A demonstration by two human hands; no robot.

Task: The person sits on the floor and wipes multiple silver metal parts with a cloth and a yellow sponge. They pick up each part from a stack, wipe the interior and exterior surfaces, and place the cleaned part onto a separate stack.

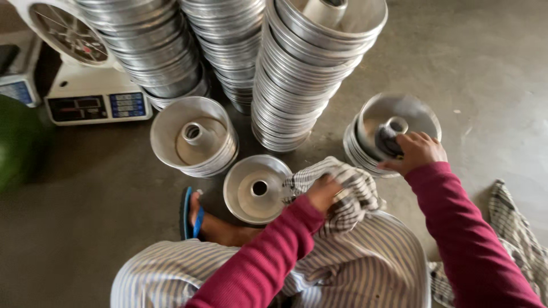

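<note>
My left hand [323, 191] grips a checked cloth [348, 191] bunched over my lap, next to an upside-down aluminium tube pan [256, 189] on the floor. My right hand [415, 152] reaches to a short stack of tube pans [394, 128] at the right and holds the top pan's near rim, with a dark rag [388, 141] under the fingers inside it. Both sleeves are dark red.
Three tall stacks of aluminium tube pans [302, 68] stand at the back. A shorter stack [191, 137] sits at left. A white weighing scale [91, 85] is at far left. My foot in a blue sandal [194, 214] rests on the concrete floor. Another checked cloth [516, 234] lies at right.
</note>
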